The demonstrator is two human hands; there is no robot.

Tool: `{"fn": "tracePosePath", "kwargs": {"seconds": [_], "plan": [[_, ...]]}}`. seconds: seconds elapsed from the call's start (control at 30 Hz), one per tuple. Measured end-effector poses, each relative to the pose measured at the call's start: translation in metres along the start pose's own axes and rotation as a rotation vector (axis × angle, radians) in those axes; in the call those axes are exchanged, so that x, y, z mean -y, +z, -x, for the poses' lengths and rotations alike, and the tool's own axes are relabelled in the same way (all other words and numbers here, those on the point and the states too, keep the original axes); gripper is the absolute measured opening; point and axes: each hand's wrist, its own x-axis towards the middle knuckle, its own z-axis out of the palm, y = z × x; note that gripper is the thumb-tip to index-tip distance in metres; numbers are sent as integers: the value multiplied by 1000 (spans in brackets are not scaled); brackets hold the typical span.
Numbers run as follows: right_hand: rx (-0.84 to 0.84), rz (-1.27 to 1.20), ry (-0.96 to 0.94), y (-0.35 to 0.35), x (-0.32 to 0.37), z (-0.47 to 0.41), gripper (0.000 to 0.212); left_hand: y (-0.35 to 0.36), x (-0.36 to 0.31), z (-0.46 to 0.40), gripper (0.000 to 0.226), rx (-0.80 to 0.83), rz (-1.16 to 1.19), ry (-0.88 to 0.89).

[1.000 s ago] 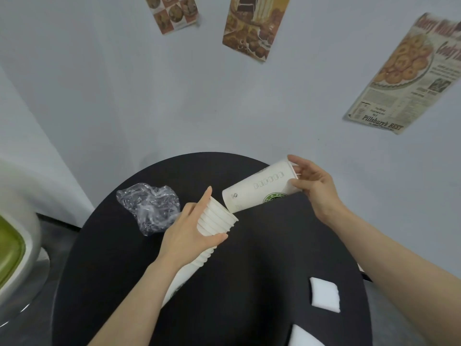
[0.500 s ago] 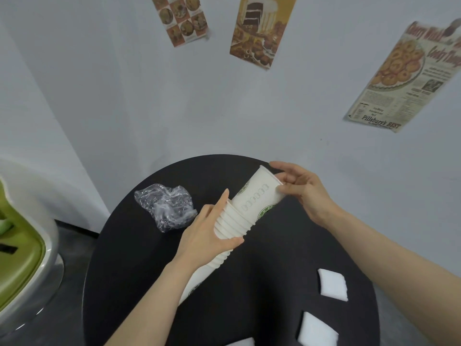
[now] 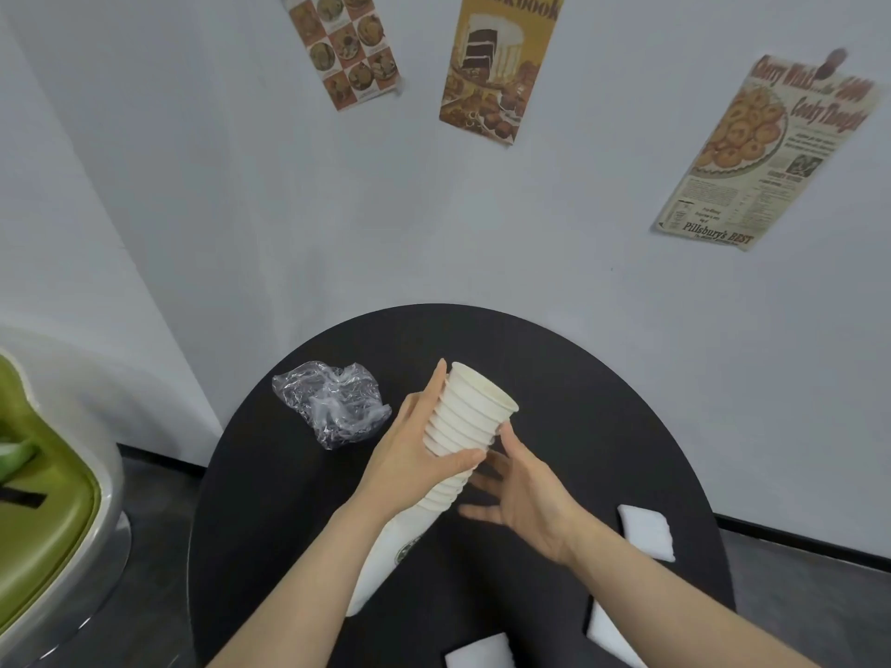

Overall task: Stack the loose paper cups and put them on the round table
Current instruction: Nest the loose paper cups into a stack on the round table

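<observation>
Black table (image 3: 602,388) below; left hand (image 3: 410,455) clamps the cup stack (image 3: 463,426), right hand (image 3: 525,499) spread at four o'clock; tilted, cups may slide out

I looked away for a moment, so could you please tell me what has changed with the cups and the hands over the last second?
The loose cup that the right hand held apart has been slid into the top of the cup stack and let go; that hand has dropped beside the stack, fingers spread. The left hand still grips the stack, now tilted more upright. The plastic wrap stayed on the round table.
</observation>
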Motion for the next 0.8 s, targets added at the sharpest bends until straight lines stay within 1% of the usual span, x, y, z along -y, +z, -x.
{"fn": "tracePosePath", "kwargs": {"seconds": [0.07,0.17,0.27,0.37,0.47,0.63,0.8], "plan": [[-27,35,-112,11,3,0,50,-2,-5,-1,103,-6,56,9],[-109,104,-275,16,15,2,49,-10,-16,-7,94,8,96,30],[-177,172,-382,13,22,3,49,-17,-22,-11,83,59,150,75],[-197,228,-468,15,23,5,50,-19,-22,-10,78,80,220,79],[-208,259,-513,20,22,5,54,-18,-16,-8,75,65,260,67],[-252,238,-554,24,26,6,57,-20,-19,-15,69,80,353,56],[-319,209,-565,19,18,8,53,-20,-18,-15,61,95,342,23]]}}
